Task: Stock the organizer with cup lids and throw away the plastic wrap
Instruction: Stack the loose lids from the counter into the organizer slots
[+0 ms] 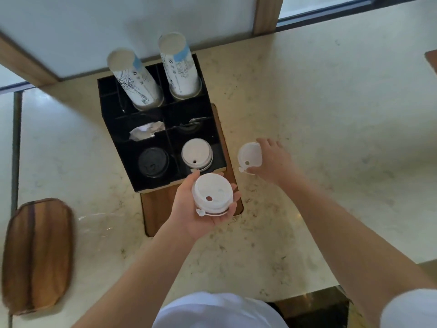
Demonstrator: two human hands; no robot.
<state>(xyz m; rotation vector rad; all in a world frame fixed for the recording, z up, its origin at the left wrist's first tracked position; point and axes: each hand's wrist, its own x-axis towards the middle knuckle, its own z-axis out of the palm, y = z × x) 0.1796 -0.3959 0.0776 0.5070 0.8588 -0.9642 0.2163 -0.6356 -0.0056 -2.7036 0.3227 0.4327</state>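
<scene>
Stocking underway, judged from the white lids already stacked (197, 154) in the near right compartment of the black organizer (123, 147). Left hand (201, 209) just in front of that compartment, palm up, fingers curled under a short stack of white lids (212, 197), probably kept as the supply to feed from. Right hand (272, 159) just right of the organizer, above the marble counter (331, 138), fingers closed around a single white lid (250, 157), sip hole facing up, likely peeled off the stack to drop in one at a time. Black lids (153, 163) in the near left compartment, so colours kept apart. Two sleeves of paper cups (134, 81) upright in the far compartments. Crumpled whitish material (145, 131) in the middle left compartment, possibly the plastic wrap, not yet thrown away; hard to tell for sure. Wooden tray (35, 254) far left on the counter, well apart.
</scene>
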